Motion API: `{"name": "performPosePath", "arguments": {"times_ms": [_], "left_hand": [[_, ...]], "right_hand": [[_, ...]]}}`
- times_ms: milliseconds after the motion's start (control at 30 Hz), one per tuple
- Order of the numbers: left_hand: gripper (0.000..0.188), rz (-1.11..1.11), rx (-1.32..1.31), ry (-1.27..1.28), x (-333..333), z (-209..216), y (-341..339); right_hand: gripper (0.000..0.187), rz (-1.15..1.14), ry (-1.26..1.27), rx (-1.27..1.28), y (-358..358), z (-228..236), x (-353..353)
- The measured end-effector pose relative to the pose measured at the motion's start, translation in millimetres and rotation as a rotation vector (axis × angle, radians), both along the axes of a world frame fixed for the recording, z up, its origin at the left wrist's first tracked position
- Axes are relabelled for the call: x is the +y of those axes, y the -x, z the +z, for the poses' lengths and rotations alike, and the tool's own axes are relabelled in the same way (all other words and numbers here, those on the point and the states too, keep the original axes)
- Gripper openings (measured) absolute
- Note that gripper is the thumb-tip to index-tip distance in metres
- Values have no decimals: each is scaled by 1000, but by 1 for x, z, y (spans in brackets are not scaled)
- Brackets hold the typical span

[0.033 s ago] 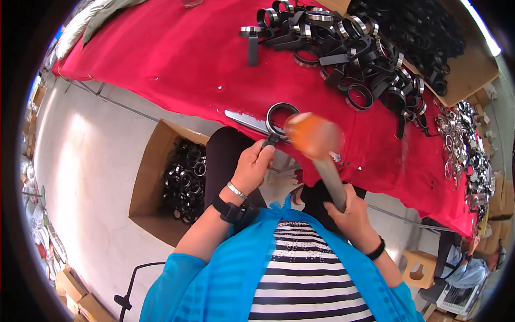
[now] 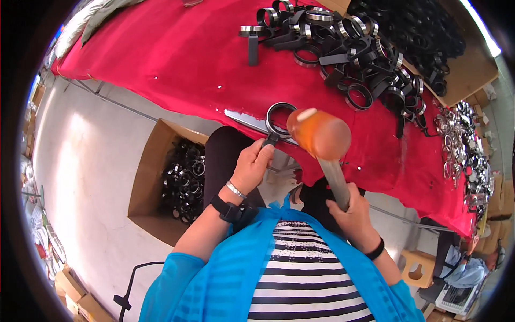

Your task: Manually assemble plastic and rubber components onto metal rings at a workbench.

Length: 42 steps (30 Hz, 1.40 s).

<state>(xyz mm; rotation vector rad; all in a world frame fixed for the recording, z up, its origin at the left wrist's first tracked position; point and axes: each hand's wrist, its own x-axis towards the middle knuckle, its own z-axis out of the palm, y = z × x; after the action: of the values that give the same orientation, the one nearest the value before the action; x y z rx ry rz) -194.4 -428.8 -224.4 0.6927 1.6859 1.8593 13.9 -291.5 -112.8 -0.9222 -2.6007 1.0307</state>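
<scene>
My left hand [image 2: 252, 166] is closed on the short black handle of a handled ring [image 2: 270, 119]. The ring, black with a silvery metal band, rests at the table's near edge by a flat metal bar [image 2: 244, 119]. My right hand [image 2: 351, 214] wraps round the pale handle of a mallet [image 2: 322, 134]. Its thick orange-brown head is a little blurred and hangs just right of the ring, covering part of the cloth. In this view the head seems apart from the ring, though its height above the table is hard to judge.
Many similar black-handled rings [image 2: 359, 96] are heaped on the red-covered table [image 2: 161, 59]. A carton [image 2: 477, 70] of black parts stands at the far right, near shiny metal rings [image 2: 448, 139]. On the floor, left of my legs, an open carton [image 2: 142, 185] holds more rings.
The mallet head has moved slightly right and looks larger and sharper. My left hand and the ring it holds have stayed in place.
</scene>
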Motion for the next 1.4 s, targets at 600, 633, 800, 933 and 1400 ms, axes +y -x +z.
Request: {"name": "performPosePath", "arguments": {"times_ms": [600, 633, 800, 933, 1400], "left_hand": [[37, 11, 37, 88, -6, 0, 1], [36, 12, 50, 68, -3, 1, 2], [32, 1, 52, 29, -3, 6, -1], [29, -15, 2, 88, -5, 4, 0], [32, 55, 123, 92, -2, 4, 2]], "right_hand": [[32, 118, -37, -18, 85, 61, 20], [32, 32, 15, 60, 87, 71, 10], [32, 119, -159, -163, 80, 3, 31], [31, 108, -4, -164, 86, 43, 29], [29, 211, -135, -71, 80, 70, 1]]}}
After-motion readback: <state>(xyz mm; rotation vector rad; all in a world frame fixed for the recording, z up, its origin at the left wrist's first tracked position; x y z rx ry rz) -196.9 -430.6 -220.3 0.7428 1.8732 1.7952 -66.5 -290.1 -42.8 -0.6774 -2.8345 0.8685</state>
